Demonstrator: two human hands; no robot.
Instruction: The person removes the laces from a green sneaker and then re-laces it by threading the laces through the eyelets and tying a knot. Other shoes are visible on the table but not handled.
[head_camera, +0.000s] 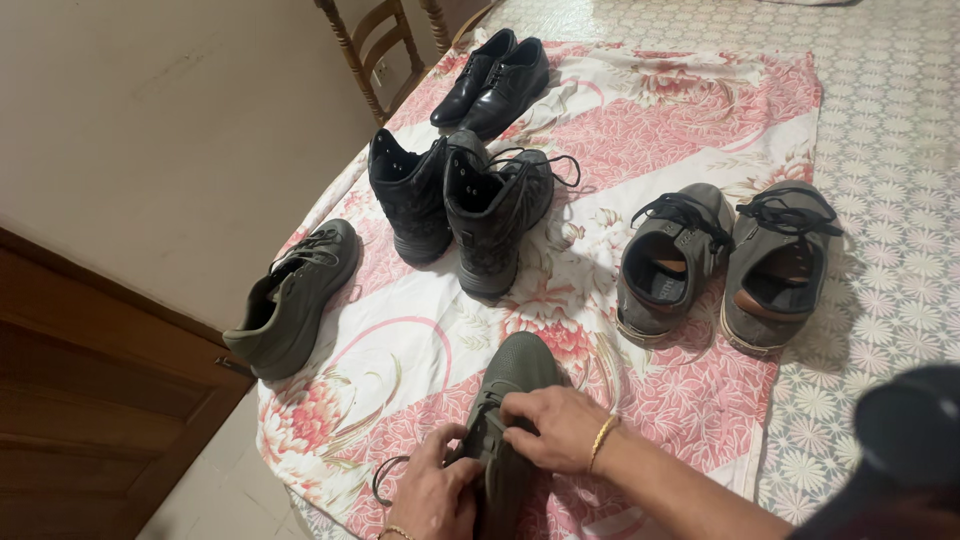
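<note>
Floral cloth (640, 120) on counter; left hand (435, 495) and right hand (550, 425) both grip olive sneaker (515, 400) at laces; black boots (460, 205) beyond.

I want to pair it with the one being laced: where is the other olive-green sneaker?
In the head view, the other olive-green sneaker lies at the floral cloth's left edge, left of the black boots.

My single head-worn camera looks steeply down and forward over the floral cloth (640, 110); my hands sit very near at the bottom edge; the wall lies left, the cloth's far end at top.
</note>
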